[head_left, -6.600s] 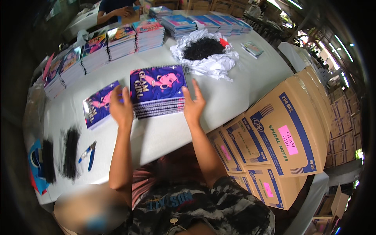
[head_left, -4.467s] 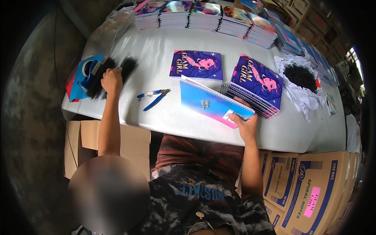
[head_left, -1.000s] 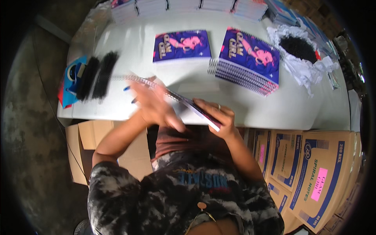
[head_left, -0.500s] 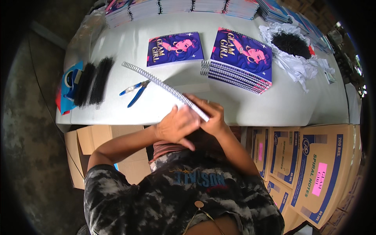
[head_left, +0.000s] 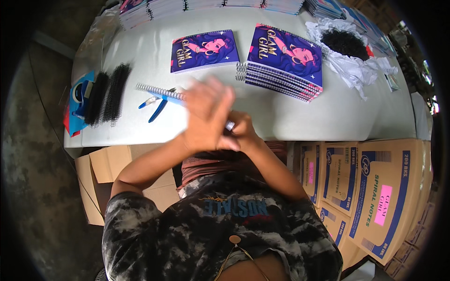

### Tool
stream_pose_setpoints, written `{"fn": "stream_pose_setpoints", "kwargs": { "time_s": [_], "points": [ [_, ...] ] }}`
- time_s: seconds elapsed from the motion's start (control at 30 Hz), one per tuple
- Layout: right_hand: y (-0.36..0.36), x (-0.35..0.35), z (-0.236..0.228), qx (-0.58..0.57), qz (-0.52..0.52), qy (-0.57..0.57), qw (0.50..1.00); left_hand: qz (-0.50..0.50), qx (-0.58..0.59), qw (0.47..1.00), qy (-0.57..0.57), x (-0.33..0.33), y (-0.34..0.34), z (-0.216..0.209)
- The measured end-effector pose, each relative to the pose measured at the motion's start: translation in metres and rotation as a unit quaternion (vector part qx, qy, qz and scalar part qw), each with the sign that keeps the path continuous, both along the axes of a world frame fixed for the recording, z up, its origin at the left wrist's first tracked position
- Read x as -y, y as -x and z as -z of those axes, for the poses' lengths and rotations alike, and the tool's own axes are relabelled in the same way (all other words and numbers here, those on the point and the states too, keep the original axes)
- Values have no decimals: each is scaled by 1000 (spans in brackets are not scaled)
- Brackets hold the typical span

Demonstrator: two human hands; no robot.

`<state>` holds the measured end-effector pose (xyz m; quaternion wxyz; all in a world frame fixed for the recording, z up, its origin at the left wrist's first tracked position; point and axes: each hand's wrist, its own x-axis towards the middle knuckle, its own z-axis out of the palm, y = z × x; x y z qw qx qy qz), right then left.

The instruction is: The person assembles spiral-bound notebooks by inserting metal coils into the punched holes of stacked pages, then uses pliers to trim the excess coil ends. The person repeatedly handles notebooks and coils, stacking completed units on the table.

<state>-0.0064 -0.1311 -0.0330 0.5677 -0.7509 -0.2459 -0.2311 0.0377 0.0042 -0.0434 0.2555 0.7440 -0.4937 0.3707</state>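
My right hand [head_left: 243,130] is closed round the lower end of a spiral notebook, tilted with its spine up. The notebook's wire coil [head_left: 157,90] shows at the far left end and juts out past the pages. In front of the notebook, my left hand [head_left: 206,117] is raised with its fingers stretched out, their tips blurred by motion. It hides the middle of the notebook, and I cannot tell whether it touches the spine. Blue-handled pliers [head_left: 158,111] lie on the table just beyond the coil, partly covered by it.
A purple-covered notebook [head_left: 204,50] lies ahead, with a stack of matching notebooks [head_left: 286,63] to its right. Loose black coils [head_left: 110,96] lie at left beside a tape roll [head_left: 83,92]. Crumpled paper [head_left: 344,72] holds black coil scraps [head_left: 345,44]. Cartons [head_left: 382,206] stand below the table.
My left hand has lifted and moved away from me over the notebook, its fingers straightening. The notebook's far end has swung slightly down and left in my right hand.
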Motion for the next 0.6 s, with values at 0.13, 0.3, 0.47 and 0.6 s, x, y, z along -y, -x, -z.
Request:
{"fn": "stream_pose_setpoints", "kwargs": {
  "time_s": [0.13,0.3,0.47,0.6],
  "points": [
    [-10,1,-12,20,-91,-82,992,-3,-106,994,3,-5,40,-10],
    [-5,-18,-78,170,-68,-16,983,-46,-333,930,152,-21,66,-117],
    [-22,5,-113,-111,-31,50,992,-59,-513,811,273,-37,26,-129],
    [-36,11,-83,-242,-80,-90,963,69,-645,709,277,-42,-6,-104]
  ]
}}
